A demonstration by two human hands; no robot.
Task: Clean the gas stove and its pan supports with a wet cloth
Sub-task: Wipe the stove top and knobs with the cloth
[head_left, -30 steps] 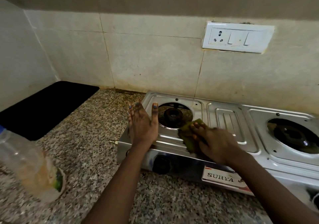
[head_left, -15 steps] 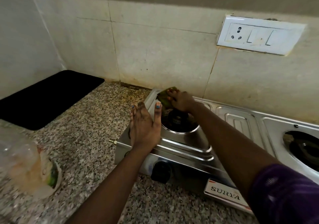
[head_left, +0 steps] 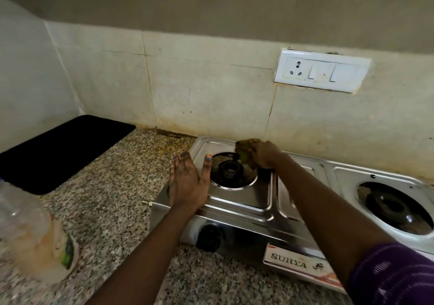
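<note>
A steel two-burner gas stove (head_left: 246,201) stands on the granite counter, with no pan supports on it. My left hand (head_left: 187,182) lies flat with straight fingers on the stove's left edge, beside the left burner (head_left: 231,169). My right hand (head_left: 264,154) grips a green cloth (head_left: 244,148) and presses it on the stove top at the back of the left burner, near the wall. The right burner (head_left: 394,207) is uncovered.
A blurred plastic bottle (head_left: 30,231) stands at the near left on the granite counter (head_left: 105,201). A black mat (head_left: 58,149) lies in the back left corner. A white switch and socket plate (head_left: 321,70) is on the tiled wall. A black knob (head_left: 209,236) sits on the stove front.
My right hand carried the cloth from the stove's front edge to the back left corner, then rightward along the back of the left burner. My left hand stayed on the left edge.
</note>
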